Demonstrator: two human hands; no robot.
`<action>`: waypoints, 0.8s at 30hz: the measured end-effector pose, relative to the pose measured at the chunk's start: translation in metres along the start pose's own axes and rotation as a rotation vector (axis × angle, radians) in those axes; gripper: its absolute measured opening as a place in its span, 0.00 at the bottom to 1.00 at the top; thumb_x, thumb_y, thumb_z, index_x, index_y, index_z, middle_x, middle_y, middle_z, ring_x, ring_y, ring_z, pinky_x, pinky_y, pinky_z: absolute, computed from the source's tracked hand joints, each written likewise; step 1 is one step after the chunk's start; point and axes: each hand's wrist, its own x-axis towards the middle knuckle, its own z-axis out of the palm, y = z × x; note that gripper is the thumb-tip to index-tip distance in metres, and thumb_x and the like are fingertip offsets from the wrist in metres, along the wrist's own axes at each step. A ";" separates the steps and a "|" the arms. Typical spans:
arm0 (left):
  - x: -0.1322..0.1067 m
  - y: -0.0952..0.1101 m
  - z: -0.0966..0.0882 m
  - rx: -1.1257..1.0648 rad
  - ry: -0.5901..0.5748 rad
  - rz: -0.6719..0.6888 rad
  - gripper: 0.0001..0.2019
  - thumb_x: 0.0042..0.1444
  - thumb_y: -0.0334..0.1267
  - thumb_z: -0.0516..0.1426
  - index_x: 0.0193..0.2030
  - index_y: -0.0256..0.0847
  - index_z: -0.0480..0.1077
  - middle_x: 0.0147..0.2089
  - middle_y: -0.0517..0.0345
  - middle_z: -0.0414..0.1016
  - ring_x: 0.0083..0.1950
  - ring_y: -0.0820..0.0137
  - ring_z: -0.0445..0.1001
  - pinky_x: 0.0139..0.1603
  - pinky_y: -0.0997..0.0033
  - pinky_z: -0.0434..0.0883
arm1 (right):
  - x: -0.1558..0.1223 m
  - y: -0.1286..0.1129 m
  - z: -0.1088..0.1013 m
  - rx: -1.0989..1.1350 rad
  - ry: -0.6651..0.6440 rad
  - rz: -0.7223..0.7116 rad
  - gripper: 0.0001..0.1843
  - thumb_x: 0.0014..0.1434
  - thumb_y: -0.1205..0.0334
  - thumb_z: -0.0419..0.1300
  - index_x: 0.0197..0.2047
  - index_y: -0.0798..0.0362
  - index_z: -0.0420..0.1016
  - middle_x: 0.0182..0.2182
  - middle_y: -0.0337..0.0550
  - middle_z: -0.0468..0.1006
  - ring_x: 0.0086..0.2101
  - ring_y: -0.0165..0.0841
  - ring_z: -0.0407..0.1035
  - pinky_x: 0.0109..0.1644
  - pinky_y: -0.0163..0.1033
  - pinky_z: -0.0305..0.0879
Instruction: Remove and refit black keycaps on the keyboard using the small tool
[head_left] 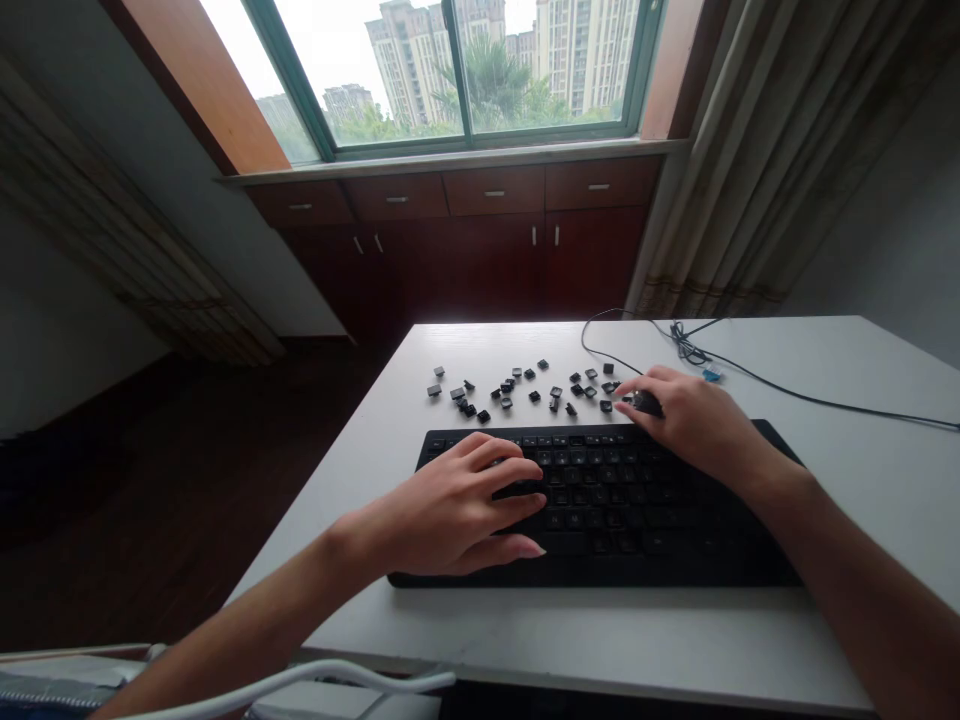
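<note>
A black keyboard (592, 570) lies on the white table, with some key positions showing no cap. My left hand (465, 510) rests over its left half, fingers spread and holding nothing. Beyond the keyboard's back edge, my right hand (682, 410) reaches toward loose black keycaps, its thumb and forefinger apart. One keycap (606, 406) lies just left of those fingertips. A dark object (645, 402) shows under the right hand; its kind is hard to make out. More keycaps are scattered behind the keyboard, such as a keycap (556, 392) in the middle.
A thin black cable (810, 385) runs across the right side of the white table (360, 470), tangled near the back. By the tangle lies a small blue piece (711, 375). A white curved tube (360, 675) crosses the near left edge. Wooden cabinets (465, 260) stand beneath the window.
</note>
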 end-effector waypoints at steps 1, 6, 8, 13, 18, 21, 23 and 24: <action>0.003 -0.006 -0.003 -0.023 -0.013 0.016 0.15 0.67 0.48 0.57 0.54 0.45 0.76 0.57 0.49 0.76 0.58 0.58 0.71 0.59 0.55 0.70 | 0.001 -0.004 0.003 -0.019 -0.029 -0.013 0.16 0.67 0.50 0.56 0.49 0.46 0.81 0.46 0.44 0.81 0.38 0.40 0.77 0.39 0.42 0.69; 0.020 -0.031 -0.009 -0.132 0.073 0.017 0.10 0.66 0.42 0.58 0.49 0.45 0.78 0.54 0.51 0.78 0.53 0.62 0.74 0.57 0.59 0.72 | 0.011 -0.010 0.013 -0.093 -0.099 0.027 0.18 0.67 0.48 0.54 0.45 0.47 0.83 0.43 0.46 0.81 0.37 0.40 0.76 0.35 0.41 0.65; 0.022 -0.037 -0.007 -0.119 0.154 -0.008 0.09 0.66 0.39 0.58 0.50 0.45 0.77 0.51 0.52 0.79 0.51 0.64 0.74 0.54 0.60 0.73 | 0.015 -0.009 0.016 -0.108 -0.104 0.048 0.19 0.67 0.47 0.55 0.43 0.48 0.83 0.40 0.47 0.81 0.36 0.40 0.75 0.34 0.41 0.64; 0.015 -0.040 0.006 -0.067 0.294 0.027 0.09 0.63 0.37 0.61 0.49 0.42 0.76 0.45 0.54 0.81 0.45 0.66 0.75 0.47 0.62 0.75 | 0.015 -0.013 0.016 -0.132 -0.072 0.065 0.17 0.66 0.50 0.56 0.42 0.52 0.82 0.42 0.48 0.81 0.34 0.41 0.75 0.33 0.43 0.64; 0.013 -0.036 0.018 -0.270 0.475 -0.150 0.13 0.63 0.32 0.61 0.54 0.40 0.75 0.44 0.54 0.81 0.43 0.70 0.77 0.45 0.68 0.76 | -0.002 -0.042 0.007 0.158 0.133 -0.100 0.10 0.66 0.56 0.59 0.42 0.51 0.79 0.43 0.43 0.82 0.38 0.38 0.77 0.44 0.42 0.71; 0.016 -0.032 0.022 -0.360 0.518 -0.200 0.15 0.63 0.33 0.62 0.56 0.39 0.75 0.46 0.52 0.81 0.45 0.71 0.78 0.47 0.71 0.76 | -0.013 -0.063 0.004 0.337 0.148 -0.162 0.06 0.64 0.58 0.62 0.41 0.49 0.78 0.41 0.41 0.83 0.39 0.36 0.79 0.46 0.40 0.73; 0.018 -0.028 0.023 -0.390 0.520 -0.194 0.16 0.61 0.34 0.64 0.56 0.38 0.76 0.46 0.52 0.81 0.44 0.72 0.79 0.46 0.72 0.77 | -0.019 -0.073 0.004 0.395 0.157 -0.182 0.05 0.63 0.59 0.63 0.42 0.49 0.78 0.40 0.39 0.85 0.38 0.34 0.80 0.46 0.38 0.74; 0.019 -0.026 0.024 -0.401 0.524 -0.192 0.15 0.61 0.35 0.64 0.55 0.37 0.76 0.46 0.51 0.81 0.44 0.72 0.79 0.46 0.73 0.77 | -0.022 -0.076 0.005 0.416 0.165 -0.190 0.05 0.63 0.60 0.64 0.42 0.49 0.78 0.40 0.39 0.85 0.38 0.34 0.80 0.46 0.38 0.74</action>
